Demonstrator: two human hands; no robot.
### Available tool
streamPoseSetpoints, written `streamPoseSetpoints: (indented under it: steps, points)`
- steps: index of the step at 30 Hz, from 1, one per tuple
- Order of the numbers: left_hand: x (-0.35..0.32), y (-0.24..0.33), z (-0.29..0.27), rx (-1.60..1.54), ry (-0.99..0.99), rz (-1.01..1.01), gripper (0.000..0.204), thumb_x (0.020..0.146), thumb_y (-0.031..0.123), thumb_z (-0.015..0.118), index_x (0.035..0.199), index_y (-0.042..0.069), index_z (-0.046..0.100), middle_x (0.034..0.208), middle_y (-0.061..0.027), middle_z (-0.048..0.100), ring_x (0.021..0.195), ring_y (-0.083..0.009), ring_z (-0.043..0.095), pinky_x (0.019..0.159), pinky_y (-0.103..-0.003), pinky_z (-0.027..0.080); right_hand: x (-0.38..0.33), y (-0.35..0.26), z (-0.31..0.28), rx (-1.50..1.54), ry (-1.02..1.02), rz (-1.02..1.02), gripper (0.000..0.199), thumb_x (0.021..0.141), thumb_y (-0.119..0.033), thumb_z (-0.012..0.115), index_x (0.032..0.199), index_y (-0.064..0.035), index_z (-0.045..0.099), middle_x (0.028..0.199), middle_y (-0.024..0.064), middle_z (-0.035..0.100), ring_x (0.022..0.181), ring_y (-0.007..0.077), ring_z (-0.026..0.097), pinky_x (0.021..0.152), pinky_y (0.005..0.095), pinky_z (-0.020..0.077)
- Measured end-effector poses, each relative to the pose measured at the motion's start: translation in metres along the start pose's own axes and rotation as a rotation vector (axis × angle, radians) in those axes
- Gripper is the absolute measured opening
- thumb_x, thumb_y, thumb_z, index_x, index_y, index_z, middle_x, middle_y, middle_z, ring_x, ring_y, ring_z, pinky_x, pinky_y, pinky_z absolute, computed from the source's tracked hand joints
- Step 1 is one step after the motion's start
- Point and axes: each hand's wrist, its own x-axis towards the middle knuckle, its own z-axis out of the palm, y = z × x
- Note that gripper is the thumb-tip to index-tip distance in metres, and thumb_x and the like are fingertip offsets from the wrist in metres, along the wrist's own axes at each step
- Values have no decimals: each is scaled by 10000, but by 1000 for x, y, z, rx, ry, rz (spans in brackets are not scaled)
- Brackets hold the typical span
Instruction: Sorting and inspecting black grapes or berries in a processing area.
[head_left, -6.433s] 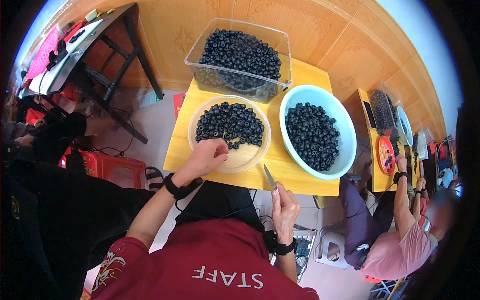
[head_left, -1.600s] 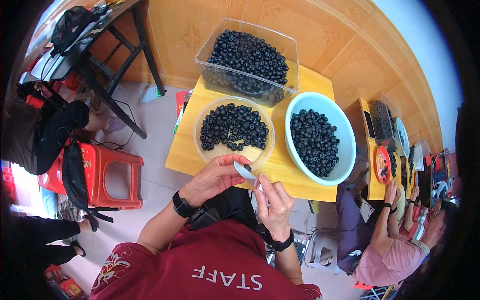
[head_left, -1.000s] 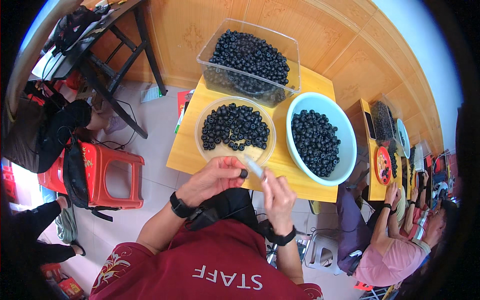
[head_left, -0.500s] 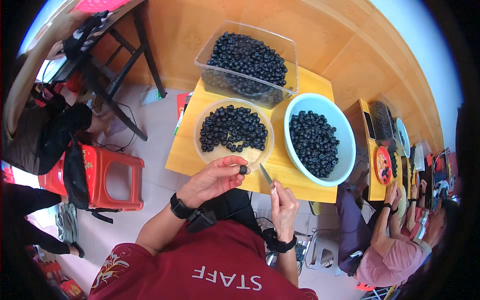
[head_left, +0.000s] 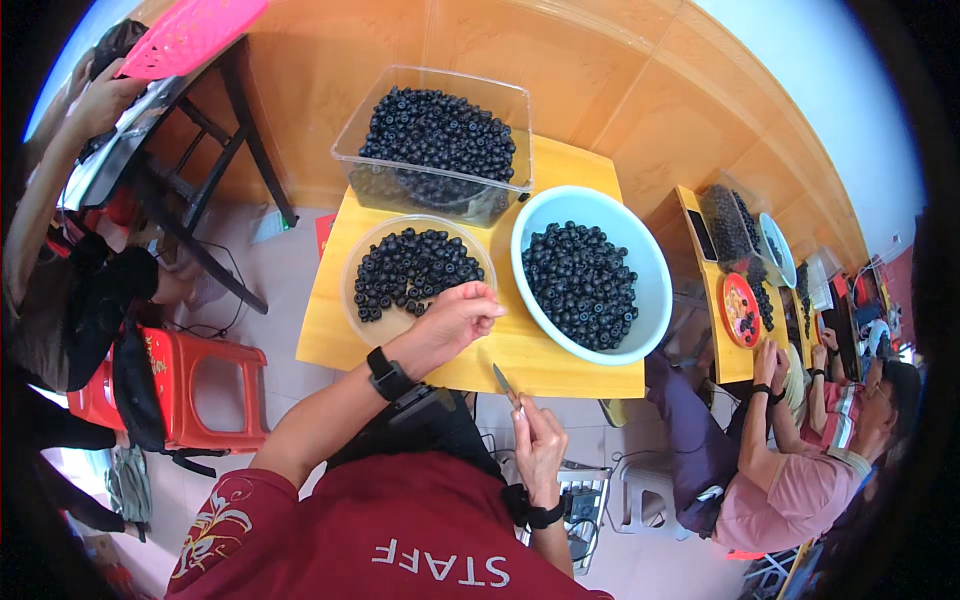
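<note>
Now extended from near the knife (head_left: 503,380), left hand (head_left: 455,318) curls over yellow table's (head_left: 560,368) beige bowl (head_left: 392,322), contents hidden; right hand (head_left: 538,440) grips knife.

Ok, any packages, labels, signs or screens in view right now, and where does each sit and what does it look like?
Wristwatch: on the left hand's wrist, small black square face, black strap.
Shirt lettering: white block letters on the person's dark red shirt, bottom of the view.
Dark flat device: on the neighbouring yellow table at right, slim black rectangle; too small to tell more.
No packages or signs.
</note>
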Motion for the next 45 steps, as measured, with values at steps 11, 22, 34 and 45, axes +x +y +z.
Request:
streamPoseSetpoints:
  steps: [11,22,34,45]
  points:
    - [11,11,74,287,-137,-84,663,848,96,672,1392,36,298,1246,-185,424,978,-249,628,872,-339,527,-6,4,-1,-15,10,40,213,862,-94,603,1049,-18,671,688,146,590,551,262,578,520,370,443]
    - [-92,78,-82,1398,586,290,157,734,9,667,888,-13,648,834,-84,669,760,-158,642,731,-269,511,5,5,14,-5,-3,-29,218,861,-108,613,1060,-32,660,703,149,588,576,282,581,525,379,444]
    - [-70,38,-79,2110,459,473,66,750,25,540,764,28,605,794,-170,566,750,-337,592,679,-448,466,5,-9,11,18,-61,19,191,867,-76,600,1040,-20,657,743,117,614,582,197,564,553,308,445]
    - [-81,58,-64,1414,399,252,123,832,5,501,922,-10,584,891,-137,623,773,-237,636,716,-340,514,19,-16,12,38,-31,-94,214,862,-51,601,1065,-17,657,742,100,609,558,164,536,526,301,426]
